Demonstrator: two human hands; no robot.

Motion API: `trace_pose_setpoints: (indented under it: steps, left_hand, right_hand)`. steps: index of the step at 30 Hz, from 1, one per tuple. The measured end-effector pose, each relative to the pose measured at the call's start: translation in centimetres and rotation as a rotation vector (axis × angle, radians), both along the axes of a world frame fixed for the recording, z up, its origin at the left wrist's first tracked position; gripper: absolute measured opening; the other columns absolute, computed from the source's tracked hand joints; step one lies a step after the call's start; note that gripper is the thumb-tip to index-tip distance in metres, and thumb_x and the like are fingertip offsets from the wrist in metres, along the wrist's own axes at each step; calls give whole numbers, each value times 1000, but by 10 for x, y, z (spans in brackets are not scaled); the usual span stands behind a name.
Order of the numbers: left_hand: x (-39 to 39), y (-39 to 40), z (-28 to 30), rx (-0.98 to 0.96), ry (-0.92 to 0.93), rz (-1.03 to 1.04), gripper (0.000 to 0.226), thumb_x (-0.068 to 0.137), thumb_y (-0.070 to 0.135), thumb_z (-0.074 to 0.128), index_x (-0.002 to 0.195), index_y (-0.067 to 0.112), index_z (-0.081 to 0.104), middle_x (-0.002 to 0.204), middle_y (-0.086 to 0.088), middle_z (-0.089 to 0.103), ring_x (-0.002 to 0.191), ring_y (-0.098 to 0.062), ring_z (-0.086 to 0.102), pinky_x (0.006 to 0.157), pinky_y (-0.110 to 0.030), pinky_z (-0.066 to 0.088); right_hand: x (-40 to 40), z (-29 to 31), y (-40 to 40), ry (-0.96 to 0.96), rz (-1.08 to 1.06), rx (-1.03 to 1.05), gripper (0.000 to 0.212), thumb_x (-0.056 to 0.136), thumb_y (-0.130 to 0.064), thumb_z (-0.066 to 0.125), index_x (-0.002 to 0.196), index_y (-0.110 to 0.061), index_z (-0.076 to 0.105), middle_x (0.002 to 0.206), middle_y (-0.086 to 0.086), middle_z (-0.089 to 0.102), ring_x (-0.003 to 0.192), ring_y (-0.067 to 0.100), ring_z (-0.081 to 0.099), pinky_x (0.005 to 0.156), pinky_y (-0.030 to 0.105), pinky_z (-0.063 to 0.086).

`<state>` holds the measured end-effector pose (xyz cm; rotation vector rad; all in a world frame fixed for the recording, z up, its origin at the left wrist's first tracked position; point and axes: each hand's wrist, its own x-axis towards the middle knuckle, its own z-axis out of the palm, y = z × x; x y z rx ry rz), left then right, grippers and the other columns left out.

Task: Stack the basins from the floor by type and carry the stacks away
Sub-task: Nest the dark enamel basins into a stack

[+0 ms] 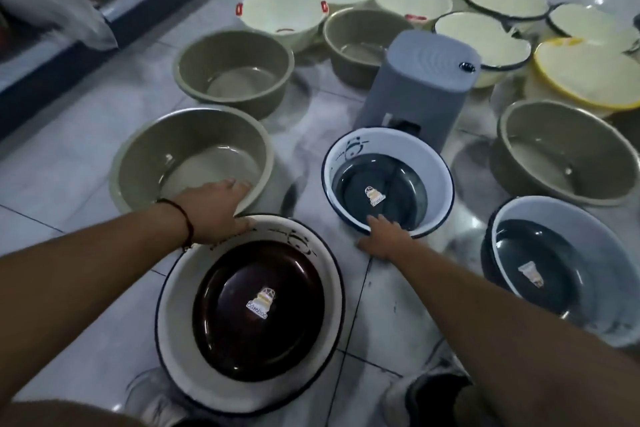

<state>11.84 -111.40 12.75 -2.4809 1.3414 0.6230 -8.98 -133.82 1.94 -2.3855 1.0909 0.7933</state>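
Many basins stand on the tiled floor. Nearest me is a white enamel basin with a dark bottom (180, 309); my left hand (216, 213) grips its far rim. A second white enamel basin (440, 180) sits to the right, and my right hand (386, 236) holds its near rim, fingers over the edge. A third enamel basin (588, 253) lies at the right. Olive plastic basins (145, 156) (194, 59) (540, 163) stand around. Cream basins (270, 11) fill the back.
A grey plastic stool (415, 94) stands between the basins, just behind the middle enamel one. A dark shelf base (104, 21) runs along the left. A yellow-rimmed basin (561, 87) sits at the right. My shoes (433, 399) show at the bottom.
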Motion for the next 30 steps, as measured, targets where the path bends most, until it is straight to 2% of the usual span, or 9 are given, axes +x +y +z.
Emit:
trace_pose_setpoints:
  steps: [5, 10, 13, 15, 17, 19, 20, 24, 30]
  left_hand:
    - [-6, -21, -24, 43, 95, -50, 80, 91, 61, 48, 154, 29, 11, 162, -5, 14, 145, -25, 28, 114, -39, 31]
    - [-3, -28, -34, 112, 143, -66, 81, 90, 58, 51, 154, 28, 12, 162, -7, 12, 144, -27, 30, 113, -38, 32]
    - [-2, -33, -34, 148, 156, -69, 80, 91, 56, 52, 155, 26, 12, 162, -8, 13, 142, -28, 33, 112, -38, 33]
    - [-2, -36, -31, 154, 163, -61, 81, 92, 56, 51, 155, 26, 11, 162, -8, 13, 142, -29, 33, 113, -38, 33]
    - [-3, -38, -27, 140, 160, -56, 81, 92, 57, 50, 155, 26, 10, 163, -7, 12, 142, -28, 32, 113, -38, 32]
    - [-5, -37, -23, 127, 160, -43, 80, 92, 56, 50, 156, 27, 10, 163, -6, 12, 143, -28, 32, 113, -37, 31]
    - [-6, -36, -21, 123, 161, -33, 80, 92, 56, 50, 156, 28, 11, 163, -5, 12, 142, -28, 33, 113, -36, 31]
    - [-12, -27, -16, 129, 174, -4, 79, 92, 55, 53, 155, 26, 14, 159, -7, 23, 138, -27, 38, 111, -35, 34]
    - [-13, -3, 1, 82, 202, 36, 78, 92, 55, 51, 154, 22, 16, 156, -5, 30, 138, -24, 39, 110, -35, 34]
  right_hand:
    - [10, -37, -16, 22, -114, 47, 85, 91, -52, 54, 156, -19, 10, 164, 3, 7, 148, 36, 13, 118, 49, 21]
    - [1, -51, -20, 59, -196, -20, 59, 91, -57, 45, 132, -15, 53, 140, 11, 51, 133, 32, 40, 108, 42, 35]
    - [-20, -52, -17, -54, -365, -270, 61, 92, -56, 46, 135, -13, 54, 146, 15, 42, 134, 38, 35, 110, 45, 33]
    - [-38, -52, -16, -207, -738, -281, 76, 87, -47, 63, 147, -9, 34, 153, 18, 26, 136, 41, 33, 109, 49, 32]
    - [-50, -54, -20, -412, -1320, 88, 85, 81, -42, 74, 147, -8, 31, 149, 18, 35, 128, 39, 44, 104, 50, 41]
    - [-51, -52, -28, -648, -1800, 678, 53, 80, -43, 75, 119, -13, 57, 118, 12, 63, 101, 31, 63, 87, 45, 52]
    - [-51, -52, -30, -685, -1915, 807, 40, 80, -44, 75, 104, -16, 62, 102, 9, 66, 87, 27, 65, 76, 40, 54]
    - [-41, -35, -35, -675, -1803, 809, 16, 88, -27, 63, 77, -19, 55, 65, -2, 59, 59, 12, 49, 47, 19, 39]
    - [-56, 19, -33, -625, -1619, 747, 20, 90, -14, 53, 71, -16, 47, 63, -1, 49, 56, 12, 40, 53, 20, 35]
